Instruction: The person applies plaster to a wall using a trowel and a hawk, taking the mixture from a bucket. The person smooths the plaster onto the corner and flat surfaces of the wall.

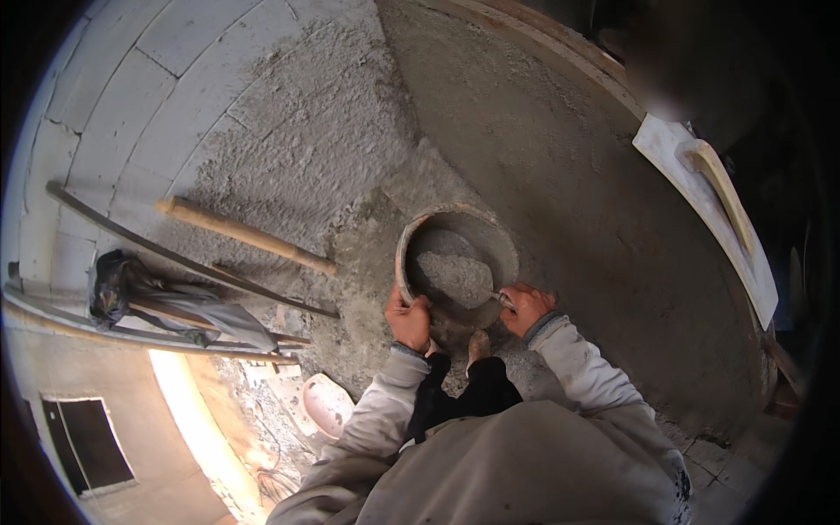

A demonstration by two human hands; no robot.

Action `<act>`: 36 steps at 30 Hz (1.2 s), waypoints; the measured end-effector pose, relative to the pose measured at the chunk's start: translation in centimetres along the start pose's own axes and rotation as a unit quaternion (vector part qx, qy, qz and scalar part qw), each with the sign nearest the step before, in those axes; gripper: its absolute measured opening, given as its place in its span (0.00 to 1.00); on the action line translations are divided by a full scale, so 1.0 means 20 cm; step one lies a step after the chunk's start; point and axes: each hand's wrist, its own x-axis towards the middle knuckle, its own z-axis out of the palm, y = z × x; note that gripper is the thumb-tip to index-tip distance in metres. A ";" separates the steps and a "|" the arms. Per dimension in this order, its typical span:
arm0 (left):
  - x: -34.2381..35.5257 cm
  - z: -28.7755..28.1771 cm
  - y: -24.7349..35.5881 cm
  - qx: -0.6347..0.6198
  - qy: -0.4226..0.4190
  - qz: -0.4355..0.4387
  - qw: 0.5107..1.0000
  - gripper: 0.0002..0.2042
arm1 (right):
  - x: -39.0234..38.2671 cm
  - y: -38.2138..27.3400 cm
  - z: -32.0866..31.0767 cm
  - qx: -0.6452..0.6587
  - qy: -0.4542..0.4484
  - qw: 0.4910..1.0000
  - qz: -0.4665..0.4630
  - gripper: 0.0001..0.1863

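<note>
A round bucket point(504, 242) with a mortar-smeared rim stands in front of me, close to my feet. Grey wet mortar point(451, 276) is heaped inside it, on what looks like a trowel blade. My right hand point(528, 308) is closed around the short handle of the trowel point(506, 301) at the bucket's near right side. At the near left, my left hand point(409, 322) grips the bucket's rim, thumb toward the inside. The blade's outline is hidden under the mortar.
Wet plaster point(560, 157) covers the surface ahead and right, beside bare pale blocks point(131, 96). A wooden pole point(245, 234) and a long bar point(188, 249) lie left. A pink basin point(327, 405) sits lower left; a white float point(709, 201) with a handle is far right.
</note>
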 end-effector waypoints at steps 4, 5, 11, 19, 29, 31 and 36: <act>-0.03 -0.25 -0.12 -0.026 0.090 -0.059 0.994 0.14 | 0.02 -0.11 -0.02 0.106 -0.014 0.991 -0.075 0.21; -0.04 -0.31 -0.14 -0.024 0.104 -0.060 0.992 0.13 | 0.05 -0.11 -0.03 0.143 -0.008 0.984 -0.109 0.21; -0.08 -0.49 -0.13 0.008 0.133 -0.040 0.990 0.16 | 0.57 0.11 -0.26 0.442 -0.196 0.874 0.057 0.17; -0.12 -0.48 -0.06 0.071 0.113 0.000 0.991 0.20 | -0.01 0.04 -0.16 0.097 0.114 0.988 0.041 0.14; -0.15 0.01 0.06 0.142 -0.034 0.118 0.982 0.24 | 0.09 -0.06 0.13 -0.060 -0.154 0.986 -0.015 0.13; -0.14 -0.03 0.05 0.067 -0.008 0.057 0.996 0.22 | 0.04 -0.07 0.08 0.034 -0.108 0.993 -0.016 0.12; -0.09 -0.21 0.07 -0.058 0.075 -0.095 0.991 0.12 | -0.04 -0.14 -0.17 0.128 -0.014 0.986 -0.110 0.16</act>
